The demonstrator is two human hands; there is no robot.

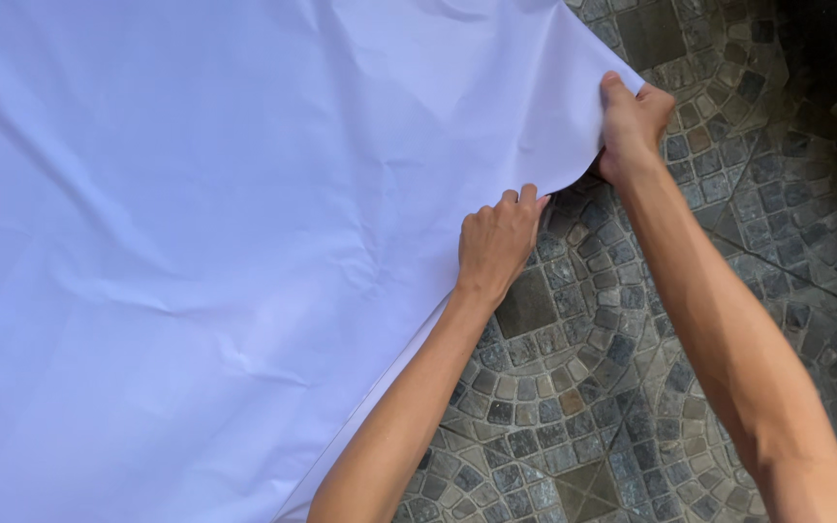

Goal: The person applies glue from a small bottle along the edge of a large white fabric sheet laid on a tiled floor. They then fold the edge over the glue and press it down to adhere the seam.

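Note:
A large white sheet point(215, 242) of thin, creased material covers most of the view, from the left edge to the upper right. My left hand point(498, 238) grips its right edge with curled fingers, near the middle of the view. My right hand point(632, 122) pinches the same edge higher up, close to the sheet's corner, thumb on top. The edge between my hands curves inward. Both forearms reach in from the bottom.
Under the sheet lies a floor point(612, 387) of small grey stone tiles set in curved fan patterns with a few larger square tiles. The top right corner is in dark shadow.

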